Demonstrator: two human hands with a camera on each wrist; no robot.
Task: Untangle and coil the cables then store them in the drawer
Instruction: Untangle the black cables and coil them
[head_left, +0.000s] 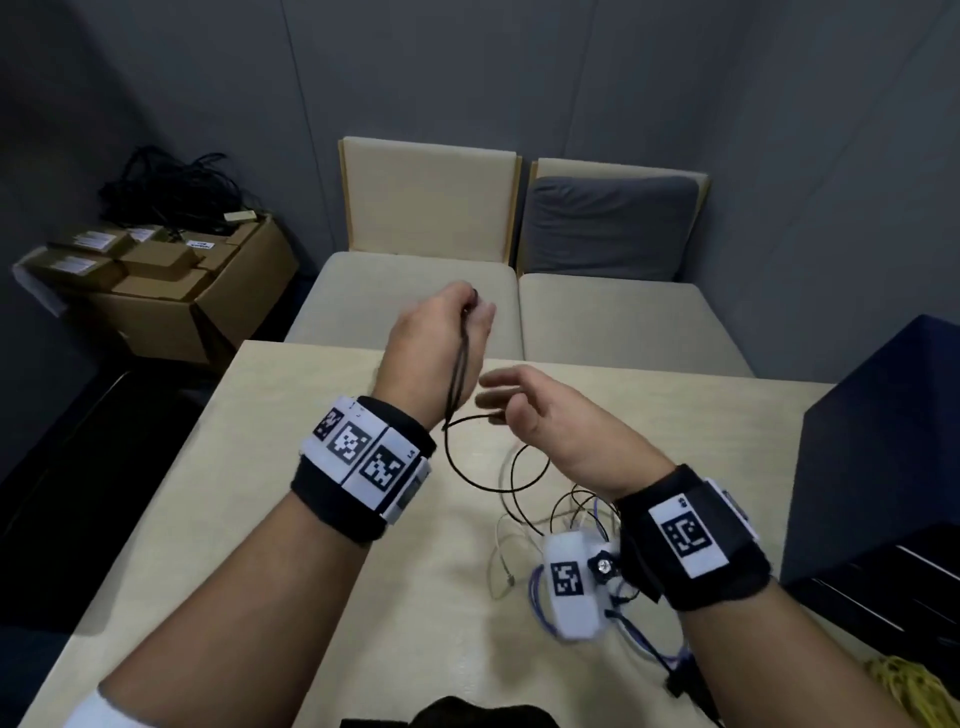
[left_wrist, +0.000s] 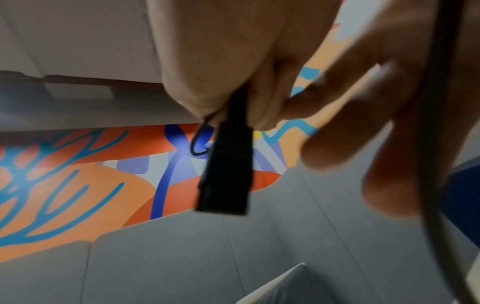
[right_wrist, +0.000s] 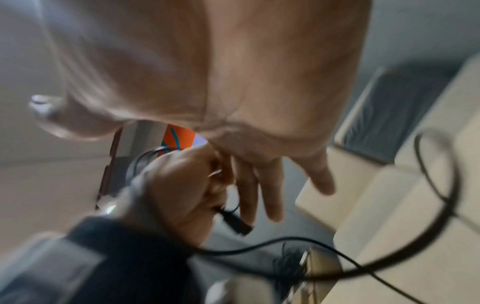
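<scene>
A: What lies on the table (head_left: 311, 519)?

B: A tangle of white, purple and black cables (head_left: 571, 514), beside a dark drawer unit (head_left: 883, 467). One black cable (head_left: 457, 374) rises from it.

A: And the person's hands?

B: The left hand (head_left: 436, 338) pinches that cable near its plug (left_wrist: 226, 170), loops hanging. The right hand (head_left: 540, 415) is spread, holding nothing. It should probably feed even loops, keeping slack clear of the tangle.

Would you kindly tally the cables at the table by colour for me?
Black cable: 1, gripped by the left hand
White cable: 1
Blue cable: 1
Yellow cable: 1
Total: 4, though the tangle may hide more.
</scene>
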